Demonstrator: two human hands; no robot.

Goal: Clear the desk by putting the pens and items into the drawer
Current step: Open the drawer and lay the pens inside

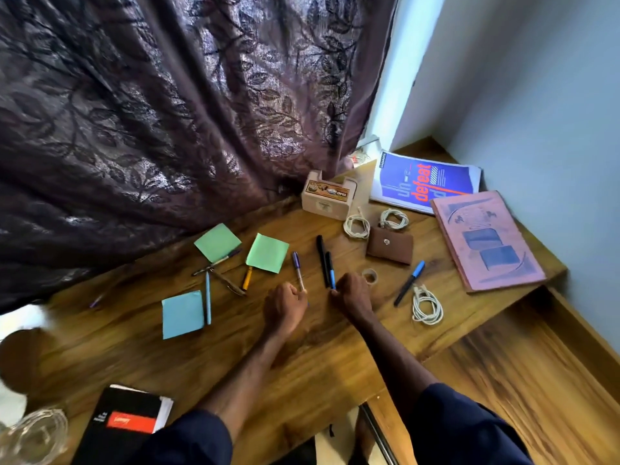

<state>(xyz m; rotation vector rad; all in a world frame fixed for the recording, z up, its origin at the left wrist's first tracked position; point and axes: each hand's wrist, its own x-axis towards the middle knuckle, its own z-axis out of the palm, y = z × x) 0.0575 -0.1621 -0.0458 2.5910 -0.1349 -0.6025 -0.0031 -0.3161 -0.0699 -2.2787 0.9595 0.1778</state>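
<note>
My left hand (284, 305) pinches the near end of a purple-capped pen (297, 270) in the middle of the wooden desk (167, 357). My right hand (352, 293) grips the near end of a blue-and-black pen (330, 268), which lies beside a longer black pen (321, 258). Another blue-capped pen (410, 281) lies to the right. A light blue pen (208, 297), an orange pen (247, 277) and two more pens (218, 261) lie to the left among green sticky notes (267, 252) and a blue note (183, 313). No drawer is visible.
A brown wallet (389, 246), a tape roll (370, 275), coiled white cables (426, 307), a small cardboard box (328, 196), a blue book (424, 181) and a pink book (488, 239) lie at the right. A black notebook (124, 422) lies near left. A dark curtain (167, 112) hangs behind.
</note>
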